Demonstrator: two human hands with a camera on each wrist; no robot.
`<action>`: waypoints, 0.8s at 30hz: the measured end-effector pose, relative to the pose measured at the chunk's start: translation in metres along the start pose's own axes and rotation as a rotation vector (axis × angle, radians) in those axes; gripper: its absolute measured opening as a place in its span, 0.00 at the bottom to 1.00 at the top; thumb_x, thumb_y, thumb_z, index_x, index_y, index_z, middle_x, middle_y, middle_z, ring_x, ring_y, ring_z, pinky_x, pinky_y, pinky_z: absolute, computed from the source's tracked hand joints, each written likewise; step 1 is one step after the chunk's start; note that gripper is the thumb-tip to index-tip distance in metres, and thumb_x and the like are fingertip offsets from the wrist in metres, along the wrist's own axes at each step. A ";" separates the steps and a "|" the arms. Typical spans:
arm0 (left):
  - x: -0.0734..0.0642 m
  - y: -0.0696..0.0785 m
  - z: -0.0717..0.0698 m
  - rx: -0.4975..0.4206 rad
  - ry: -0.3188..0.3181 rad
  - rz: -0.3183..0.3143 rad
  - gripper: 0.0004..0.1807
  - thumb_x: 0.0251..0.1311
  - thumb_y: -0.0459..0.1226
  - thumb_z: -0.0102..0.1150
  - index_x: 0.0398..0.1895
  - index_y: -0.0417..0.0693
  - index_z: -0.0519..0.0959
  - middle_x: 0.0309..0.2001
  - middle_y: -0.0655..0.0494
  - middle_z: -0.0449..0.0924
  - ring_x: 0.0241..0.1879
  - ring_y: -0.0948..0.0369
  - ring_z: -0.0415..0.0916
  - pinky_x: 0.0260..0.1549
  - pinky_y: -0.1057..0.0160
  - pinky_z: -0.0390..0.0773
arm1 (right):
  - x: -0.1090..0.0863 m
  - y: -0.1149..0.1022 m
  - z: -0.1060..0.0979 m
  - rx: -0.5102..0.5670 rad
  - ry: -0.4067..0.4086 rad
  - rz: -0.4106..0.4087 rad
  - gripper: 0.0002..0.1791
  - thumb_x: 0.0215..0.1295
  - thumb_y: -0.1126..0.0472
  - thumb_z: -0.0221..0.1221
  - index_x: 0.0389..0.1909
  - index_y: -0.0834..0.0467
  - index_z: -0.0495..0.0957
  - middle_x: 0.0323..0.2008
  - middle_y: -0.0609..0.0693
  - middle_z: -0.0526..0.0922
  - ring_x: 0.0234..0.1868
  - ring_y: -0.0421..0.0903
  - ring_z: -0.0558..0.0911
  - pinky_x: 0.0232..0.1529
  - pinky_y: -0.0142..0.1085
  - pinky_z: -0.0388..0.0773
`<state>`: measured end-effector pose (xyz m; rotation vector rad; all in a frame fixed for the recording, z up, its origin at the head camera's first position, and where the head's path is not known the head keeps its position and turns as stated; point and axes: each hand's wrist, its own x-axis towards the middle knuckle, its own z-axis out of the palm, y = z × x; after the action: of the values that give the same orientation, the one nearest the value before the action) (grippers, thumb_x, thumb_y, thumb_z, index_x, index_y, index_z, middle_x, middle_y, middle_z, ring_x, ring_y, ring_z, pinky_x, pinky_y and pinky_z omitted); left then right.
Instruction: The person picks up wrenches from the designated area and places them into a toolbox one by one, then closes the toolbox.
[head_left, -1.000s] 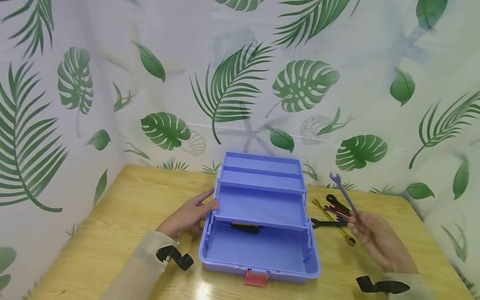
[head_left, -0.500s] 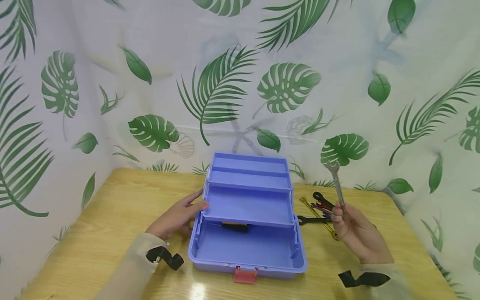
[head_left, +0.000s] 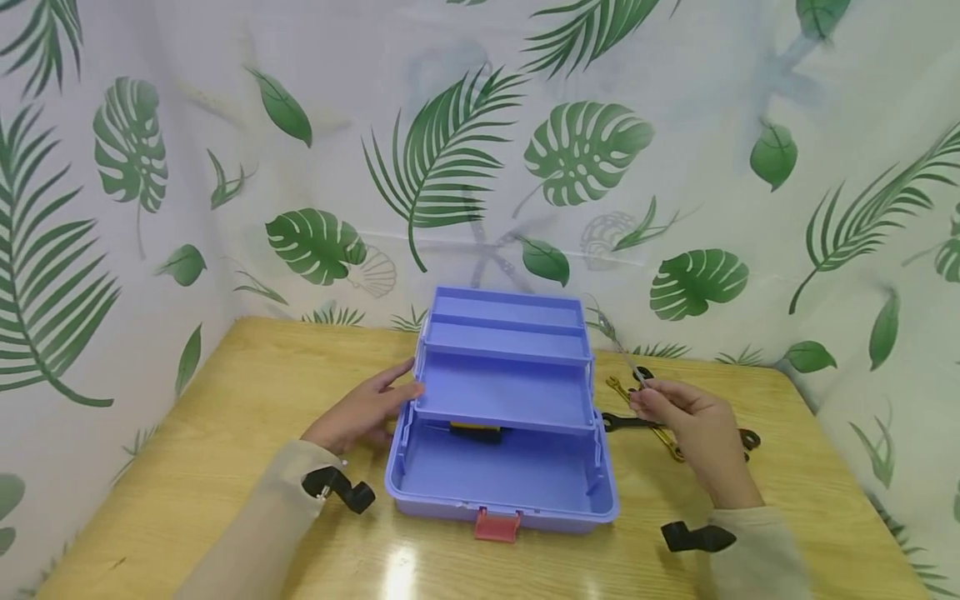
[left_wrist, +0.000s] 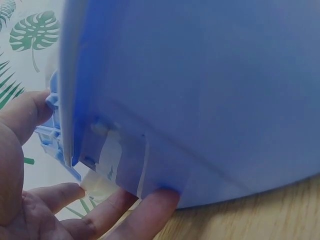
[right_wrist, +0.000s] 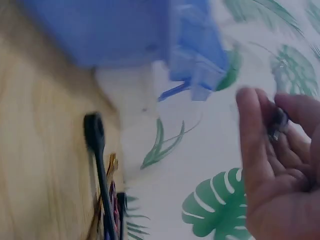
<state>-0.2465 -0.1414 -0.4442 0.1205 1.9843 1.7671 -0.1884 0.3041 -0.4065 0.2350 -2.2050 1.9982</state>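
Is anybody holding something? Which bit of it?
The right hand pinches a silvery wrench by its lower end, the other end sticking up. The left hand just touches the blue toolbox at its left side.

The sleeved left forearm slants in from 7 o'clock of the head view, pointing toward 1. The left hand has its fingers spread and fairly straight, the thumb parted from them at 9 o'clock in the left wrist view. The sleeved right forearm enters from 5 o'clock, leaning toward 11; the right hand pinches between thumb and fingers.
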 end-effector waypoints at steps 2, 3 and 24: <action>0.000 0.000 0.000 -0.006 -0.003 0.004 0.46 0.68 0.56 0.64 0.84 0.65 0.52 0.69 0.36 0.72 0.63 0.39 0.77 0.44 0.41 0.87 | 0.000 0.002 0.006 -0.309 0.100 -0.110 0.11 0.71 0.62 0.66 0.47 0.66 0.87 0.38 0.51 0.92 0.36 0.30 0.88 0.40 0.26 0.85; 0.000 0.000 0.000 -0.006 -0.003 0.007 0.46 0.68 0.56 0.64 0.84 0.64 0.52 0.69 0.36 0.73 0.63 0.38 0.77 0.44 0.41 0.87 | 0.000 0.003 0.009 -0.438 0.134 -0.170 0.11 0.70 0.62 0.67 0.47 0.65 0.87 0.38 0.51 0.91 0.36 0.26 0.86 0.38 0.23 0.84; 0.001 0.001 0.000 -0.024 -0.034 0.029 0.47 0.70 0.57 0.61 0.84 0.57 0.51 0.69 0.35 0.72 0.63 0.38 0.76 0.45 0.40 0.86 | 0.009 0.007 0.030 -0.917 0.116 -0.747 0.13 0.60 0.66 0.72 0.47 0.61 0.89 0.41 0.53 0.91 0.40 0.52 0.89 0.45 0.39 0.84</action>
<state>-0.2473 -0.1410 -0.4436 0.1712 1.9466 1.7944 -0.1994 0.2746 -0.4145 0.6503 -2.2192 0.5417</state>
